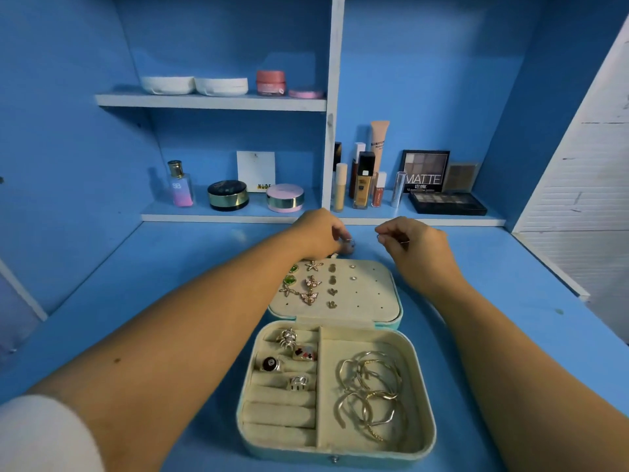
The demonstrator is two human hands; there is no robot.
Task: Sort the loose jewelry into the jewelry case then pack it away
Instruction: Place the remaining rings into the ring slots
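An open teal jewelry case [422, 447] with cream lining lies on the blue desk. Its lid panel [371, 301] holds several earrings; the ring rolls hold several rings [292, 359]; the right compartment holds gold bangles [371, 393]. Beyond the lid, my left hand [320, 233] pinches a small loose ring [349, 245] on the desk. My right hand [412, 243] is raised beside it, with fingertips pinching a tiny, thin piece of jewelry [378, 236].
Low shelf at the back carries a perfume bottle [180, 185], compacts [228, 195], foundation bottles [364, 182] and eyeshadow palettes [446, 201]. An upper shelf [211, 101] holds jars. A white slatted panel [578, 199] stands at right.
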